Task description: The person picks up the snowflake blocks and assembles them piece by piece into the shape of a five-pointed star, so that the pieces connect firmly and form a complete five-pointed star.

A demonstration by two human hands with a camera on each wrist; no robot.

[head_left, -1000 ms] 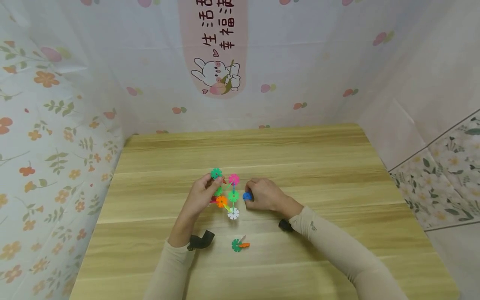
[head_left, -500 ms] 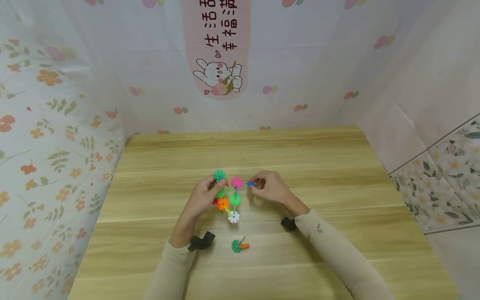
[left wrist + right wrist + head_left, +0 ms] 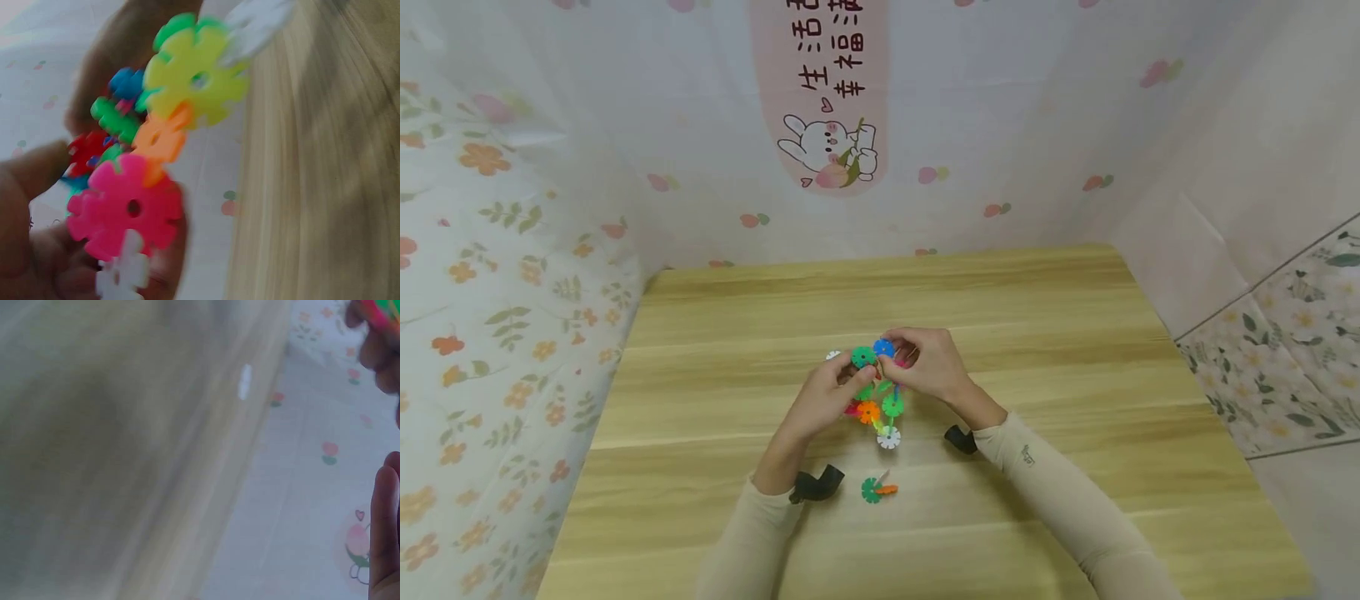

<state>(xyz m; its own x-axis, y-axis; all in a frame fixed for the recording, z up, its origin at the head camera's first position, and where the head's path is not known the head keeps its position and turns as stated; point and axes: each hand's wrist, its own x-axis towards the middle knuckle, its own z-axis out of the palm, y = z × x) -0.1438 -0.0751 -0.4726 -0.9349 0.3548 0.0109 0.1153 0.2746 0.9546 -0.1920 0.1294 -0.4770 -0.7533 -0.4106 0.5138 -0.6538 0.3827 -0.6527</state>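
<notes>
My left hand (image 3: 829, 398) grips a joined structure of notched plastic snowflake discs by its teal-green disc (image 3: 862, 357). Orange (image 3: 868, 412), light green (image 3: 892, 406) and white (image 3: 888, 437) discs hang on its near side. Between the right thumb and fingers my right hand (image 3: 932, 365) pinches a blue snowflake disc (image 3: 883, 348), right beside the teal-green one; whether the two are joined I cannot tell. The left wrist view shows a yellow disc (image 3: 194, 78), a pink disc (image 3: 115, 209) and an orange disc (image 3: 159, 137) from below, slightly blurred. Fingers partly hide the structure.
Nearer the person, a small group of joined discs, with a green disc (image 3: 871, 490) and an orange one (image 3: 887, 489), lies on the wooden table (image 3: 1037, 333). Black wrist-worn parts (image 3: 820, 483) stick out by both wrists. Patterned cloth (image 3: 1000, 125) hangs behind and beside the table.
My right hand has lifted the blue disc and brought it up and left to the structure's top. My left hand has moved right with the structure. The small group on the table stays put.
</notes>
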